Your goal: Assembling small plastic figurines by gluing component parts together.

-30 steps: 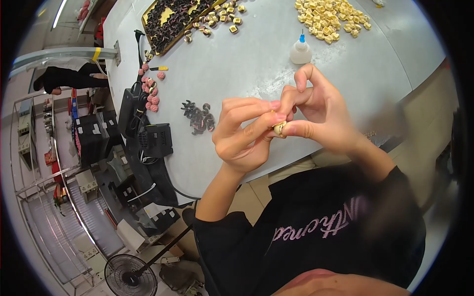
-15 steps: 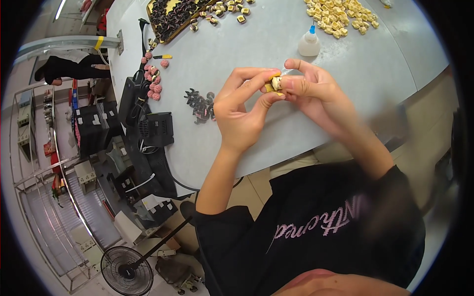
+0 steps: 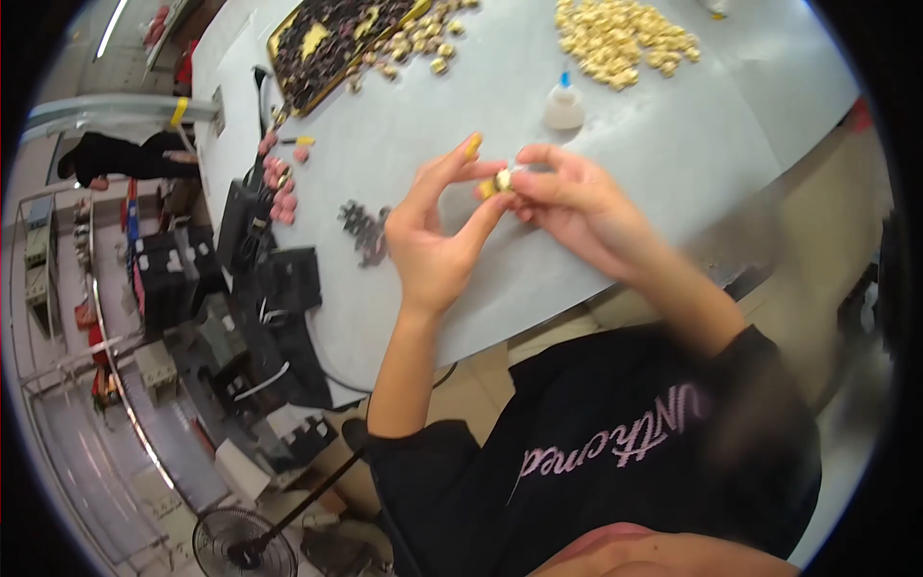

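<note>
Between my hands, above the table, is a small dark-and-cream piece [image 3: 503, 180], partly covered by fingers. My left hand [image 3: 433, 245] has its thumb against the piece from the left, while its index finger, with a yellow covering on the tip, is lifted off. My right hand [image 3: 586, 202] pinches the piece between thumb and fingers from the right. Left of my left hand lies a cluster of black curly pieces [image 3: 363, 233]. A squat translucent bottle [image 3: 563, 108] with a blue needle tip stands beyond my right hand.
Cream pieces [image 3: 615, 43] are heaped at the far side. A yellow tray [image 3: 313, 38] of dark pieces sits far left, two-tone pieces [image 3: 439, 65] beside it. Pink balls [image 3: 284, 204] and a black device [image 3: 291, 277] line the left edge. A person in black [image 3: 130, 159] is beyond.
My left index finger has lifted away from the piece. The view has shifted, so the table's things appear lower and further left; the piece stays between my hands.
</note>
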Tool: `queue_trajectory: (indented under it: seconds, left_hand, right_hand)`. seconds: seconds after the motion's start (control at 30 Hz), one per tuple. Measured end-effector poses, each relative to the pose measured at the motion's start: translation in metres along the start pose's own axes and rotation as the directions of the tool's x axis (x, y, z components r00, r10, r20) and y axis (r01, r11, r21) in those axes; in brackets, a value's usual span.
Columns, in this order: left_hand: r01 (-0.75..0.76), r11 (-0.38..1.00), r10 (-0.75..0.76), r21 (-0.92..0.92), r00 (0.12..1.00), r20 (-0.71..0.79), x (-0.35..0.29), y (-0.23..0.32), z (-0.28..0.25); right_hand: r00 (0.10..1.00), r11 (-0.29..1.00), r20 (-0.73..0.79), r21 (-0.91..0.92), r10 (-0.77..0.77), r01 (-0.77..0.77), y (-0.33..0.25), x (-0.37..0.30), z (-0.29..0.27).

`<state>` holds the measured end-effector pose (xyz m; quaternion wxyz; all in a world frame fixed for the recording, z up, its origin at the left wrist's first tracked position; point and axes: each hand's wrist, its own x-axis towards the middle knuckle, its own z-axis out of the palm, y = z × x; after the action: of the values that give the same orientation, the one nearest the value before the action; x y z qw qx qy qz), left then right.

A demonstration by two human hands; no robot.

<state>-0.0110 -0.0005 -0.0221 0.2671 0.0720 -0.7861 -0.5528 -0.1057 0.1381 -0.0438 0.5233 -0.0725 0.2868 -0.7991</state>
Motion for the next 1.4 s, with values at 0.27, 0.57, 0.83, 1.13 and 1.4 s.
queue_trajectory:
  seconds: [0.27,0.57,0.83,1.13,1.4]
  left_hand:
    - [-0.040,0.990,0.038,0.135,0.999,0.018,-0.014,0.002,0.000]
    - [-0.111,0.976,0.107,0.188,0.994,0.030,-0.015,0.003,-0.001]
    - [-0.177,0.949,0.162,0.260,0.984,0.077,-0.013,0.008,0.002]
    - [-0.174,0.955,0.157,0.239,0.984,0.088,-0.014,0.007,0.005]
    - [-0.215,0.933,0.195,0.288,0.976,0.096,-0.015,0.005,-0.002]
  right_hand:
    - [0.999,0.999,0.043,0.043,-0.022,0.020,0.020,-0.007,-0.008]
    - [0.997,0.997,0.040,-0.039,-0.062,0.063,0.021,-0.007,-0.003]
    - [0.992,0.994,0.071,-0.020,-0.105,0.107,0.023,-0.006,-0.008]
    - [0.991,0.993,0.080,-0.013,-0.112,0.113,0.023,-0.007,-0.008]
    - [0.994,0.996,0.055,-0.004,-0.091,0.092,0.026,-0.006,-0.006]
